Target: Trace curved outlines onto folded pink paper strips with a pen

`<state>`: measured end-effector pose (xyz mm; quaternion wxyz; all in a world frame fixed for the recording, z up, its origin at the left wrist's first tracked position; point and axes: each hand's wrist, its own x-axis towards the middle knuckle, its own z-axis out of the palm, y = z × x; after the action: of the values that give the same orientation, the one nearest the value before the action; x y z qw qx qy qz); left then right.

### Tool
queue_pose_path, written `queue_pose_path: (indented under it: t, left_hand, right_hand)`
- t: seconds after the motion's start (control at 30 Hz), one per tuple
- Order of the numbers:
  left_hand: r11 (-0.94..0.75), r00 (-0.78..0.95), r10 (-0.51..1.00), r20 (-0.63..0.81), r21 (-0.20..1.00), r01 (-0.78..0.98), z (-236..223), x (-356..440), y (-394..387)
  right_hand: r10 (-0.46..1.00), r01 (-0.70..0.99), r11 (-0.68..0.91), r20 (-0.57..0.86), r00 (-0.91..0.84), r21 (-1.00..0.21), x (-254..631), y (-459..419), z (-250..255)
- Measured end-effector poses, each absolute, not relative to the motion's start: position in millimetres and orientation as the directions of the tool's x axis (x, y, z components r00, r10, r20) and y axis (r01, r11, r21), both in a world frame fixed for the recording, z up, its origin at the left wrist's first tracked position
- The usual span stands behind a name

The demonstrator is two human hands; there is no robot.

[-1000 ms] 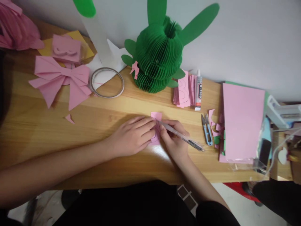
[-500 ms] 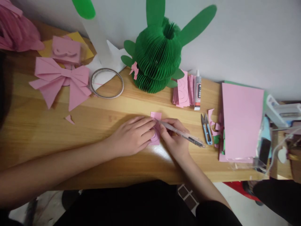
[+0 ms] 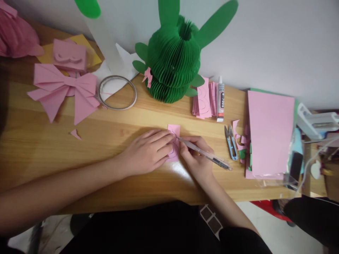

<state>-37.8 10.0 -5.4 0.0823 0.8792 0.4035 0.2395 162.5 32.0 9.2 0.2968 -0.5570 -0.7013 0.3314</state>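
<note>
A small upright strip of pink paper point(image 3: 174, 154) lies on the wooden table, with a curved pen line drawn on it. Across its left side rests my left hand point(image 3: 149, 151), palm down and fingers stretched out flat, covering part of the strip. My right hand point(image 3: 197, 157) grips a clear-barrelled pen point(image 3: 205, 153) between thumb and fingers at the strip's right edge. The pen's tip touches or nearly touches the paper; its back end points to the lower right.
Behind the hands stands a green honeycomb-paper figure point(image 3: 172, 63). Pink paper pieces point(image 3: 203, 98) and a glue tube point(image 3: 220, 100) sit beside it. Snips point(image 3: 231, 143) and stacked pink sheets point(image 3: 271, 134) lie right; a tape roll point(image 3: 135, 93) and pink paper bow point(image 3: 86, 91) lie left.
The pen tip has moved slightly down and right along the strip, and more of the curved line shows. The whole view has shifted a little; my left hand stays on the paper.
</note>
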Motion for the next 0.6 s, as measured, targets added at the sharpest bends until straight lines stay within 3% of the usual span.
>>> queue_pose_path:
  t: [0.6]
  left_hand:
    - [-0.66, 0.551, 0.749, 0.367, 0.34, 0.67, -8.3, -37.4, 9.2]
  right_hand:
    - [0.969, 0.558, 0.182, 0.052, -0.24, -0.81, 160.0, 23.9, 13.1]
